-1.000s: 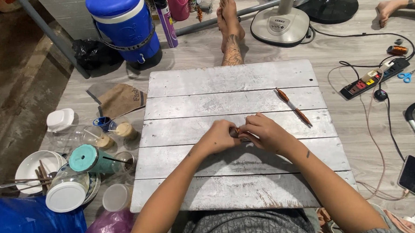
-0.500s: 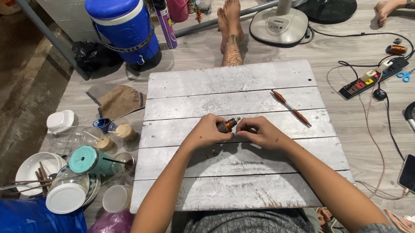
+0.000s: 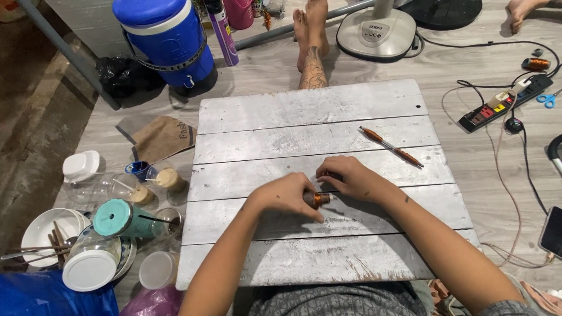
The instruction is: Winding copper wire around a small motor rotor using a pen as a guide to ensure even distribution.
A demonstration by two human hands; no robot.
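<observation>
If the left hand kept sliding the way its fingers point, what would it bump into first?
The left hand points right, across the white wooden board. It would bump almost at once into the small copper-coloured piece that both hands pinch, then the right hand. They look nearly touching already.

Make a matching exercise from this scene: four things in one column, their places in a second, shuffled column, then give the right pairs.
Things:
1. small copper-coloured spool
2. thin brown stick
3. blue water cooler
4. power strip

Places:
A. on the floor right of the board
B. between the left hand and the right hand
C. on the floor beyond the board's far left corner
D. lying alone on the white plank board, towards its right edge

Pairs: 1-B, 2-D, 3-C, 4-A
</observation>
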